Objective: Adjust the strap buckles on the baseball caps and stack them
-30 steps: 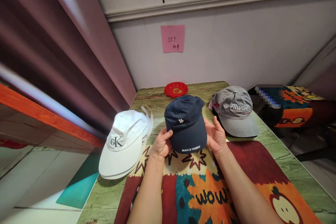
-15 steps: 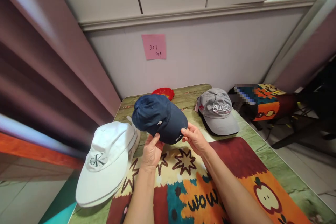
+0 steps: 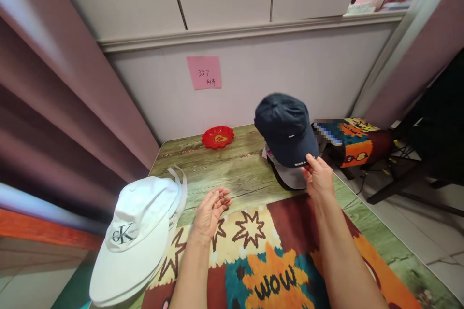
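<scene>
The dark blue cap (image 3: 284, 123) has moved away from the front of the person and is now at the right, above the grey cap (image 3: 293, 177), and it covers most of it. A half second ago both hands had hold of it; now only the right hand (image 3: 318, 174) does. This hand pinches the front edge of the brim, with the thumb on top. The left hand (image 3: 212, 210) has let go: it holds nothing, its fingers are loosely curved and a little apart, near the upper edge of the mat (image 3: 290, 217). So the work now rests on one hand, and the two caps line up, brims facing the person. Whether the blue cap already sits on the grey one, I cannot tell.

The blue cap looks like soft matt cloth, with a round crown and a smooth curved brim. At the left, the white cap (image 3: 139, 236) has a wrinkled crown and a wide brim; another pale brim shows under it. The red dish (image 3: 210, 139) has a wavy rim and a plastic-like shine. The table (image 3: 203, 174) shows a greenish wood grain.
</scene>
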A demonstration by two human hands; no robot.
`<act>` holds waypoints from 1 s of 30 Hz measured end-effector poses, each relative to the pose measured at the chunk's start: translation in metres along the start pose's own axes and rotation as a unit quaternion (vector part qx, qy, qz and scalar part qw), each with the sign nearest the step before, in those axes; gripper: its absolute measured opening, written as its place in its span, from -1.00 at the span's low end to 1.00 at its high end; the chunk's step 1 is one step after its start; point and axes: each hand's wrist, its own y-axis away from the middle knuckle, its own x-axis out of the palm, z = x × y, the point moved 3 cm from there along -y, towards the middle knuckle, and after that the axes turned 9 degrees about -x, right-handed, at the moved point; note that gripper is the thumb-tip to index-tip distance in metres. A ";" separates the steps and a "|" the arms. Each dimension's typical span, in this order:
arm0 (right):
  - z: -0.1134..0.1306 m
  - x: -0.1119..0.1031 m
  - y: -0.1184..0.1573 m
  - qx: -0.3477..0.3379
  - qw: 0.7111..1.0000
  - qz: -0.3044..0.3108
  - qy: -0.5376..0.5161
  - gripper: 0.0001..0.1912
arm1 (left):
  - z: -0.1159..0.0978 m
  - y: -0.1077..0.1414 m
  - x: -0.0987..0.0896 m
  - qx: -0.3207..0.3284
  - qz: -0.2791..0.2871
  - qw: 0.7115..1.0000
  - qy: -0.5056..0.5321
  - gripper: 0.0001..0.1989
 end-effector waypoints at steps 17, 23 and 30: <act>-0.016 -0.045 -0.033 -0.041 0.971 -0.063 0.228 -0.24 | 0.001 -0.005 -0.003 -0.004 -0.027 1.000 0.007 -0.90; 0.007 -0.049 -0.030 -0.043 0.829 0.052 0.556 -0.34 | 0.003 -0.006 -0.004 -0.002 -0.027 1.000 0.007 -0.90; 0.013 -0.028 -0.015 -0.167 0.732 0.049 0.659 0.03 | 0.002 -0.006 -0.002 -0.002 -0.035 0.999 0.017 -0.89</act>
